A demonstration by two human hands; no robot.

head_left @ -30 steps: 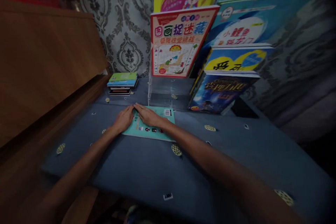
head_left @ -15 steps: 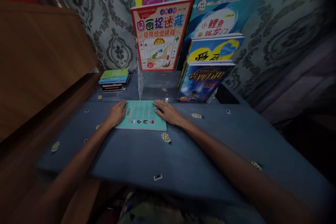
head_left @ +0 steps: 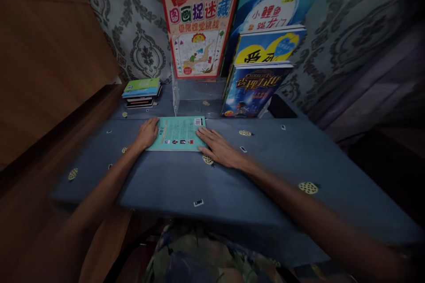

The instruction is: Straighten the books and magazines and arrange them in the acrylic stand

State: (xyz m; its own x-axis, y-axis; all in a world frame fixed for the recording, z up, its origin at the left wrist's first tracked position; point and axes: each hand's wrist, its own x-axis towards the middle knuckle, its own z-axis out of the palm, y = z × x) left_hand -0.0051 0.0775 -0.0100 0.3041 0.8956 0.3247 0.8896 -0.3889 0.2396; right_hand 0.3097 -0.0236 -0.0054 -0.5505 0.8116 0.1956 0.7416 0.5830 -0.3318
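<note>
A teal book (head_left: 179, 132) lies flat on the blue tablecloth (head_left: 166, 177), its barcode and a row of small pictures facing up. My left hand (head_left: 148, 133) rests along the book's left edge, fingers stretched forward and touching it. On the other side, my right hand (head_left: 217, 146) lies flat with its fingers spread, the fingertips on the book's right edge. Neither hand lifts the book.
A clear stand (head_left: 199, 97) behind the teal book holds a red picture book (head_left: 201, 31) and a dark blue book (head_left: 254, 90), with several others. A small stack of books (head_left: 141, 93) sits at the back left. A wooden cabinet (head_left: 53, 66) borders the left side.
My right hand has slid toward me down the book's right edge, uncovering the barcode corner. My left hand stays at the left edge. The camera view has tilted slightly downward.
</note>
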